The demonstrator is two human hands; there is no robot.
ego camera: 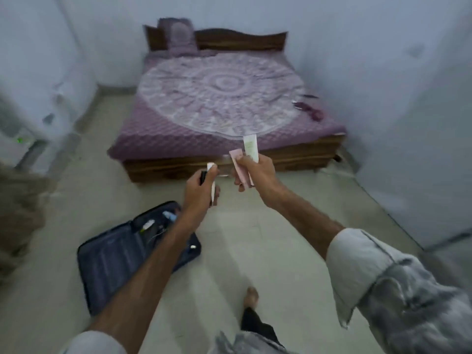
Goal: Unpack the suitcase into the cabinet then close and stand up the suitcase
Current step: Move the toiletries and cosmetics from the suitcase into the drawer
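Both hands held upright tubes: left hand (201, 186) gripped a white tube (211, 175), right hand (255, 172) pinched a pink tube (238, 164) and a green tube (250, 146); the open suitcase (122, 254) lay on the floor (281, 238) below-left.

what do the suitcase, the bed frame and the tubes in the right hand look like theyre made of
Suitcase: dark navy fabric, matte, soft ribbed lining.
Bed frame: brown wood, visible grain, slight sheen.
Tubes in the right hand, pink tube and pale green tube: probably soft plastic, though blur leaves that open.
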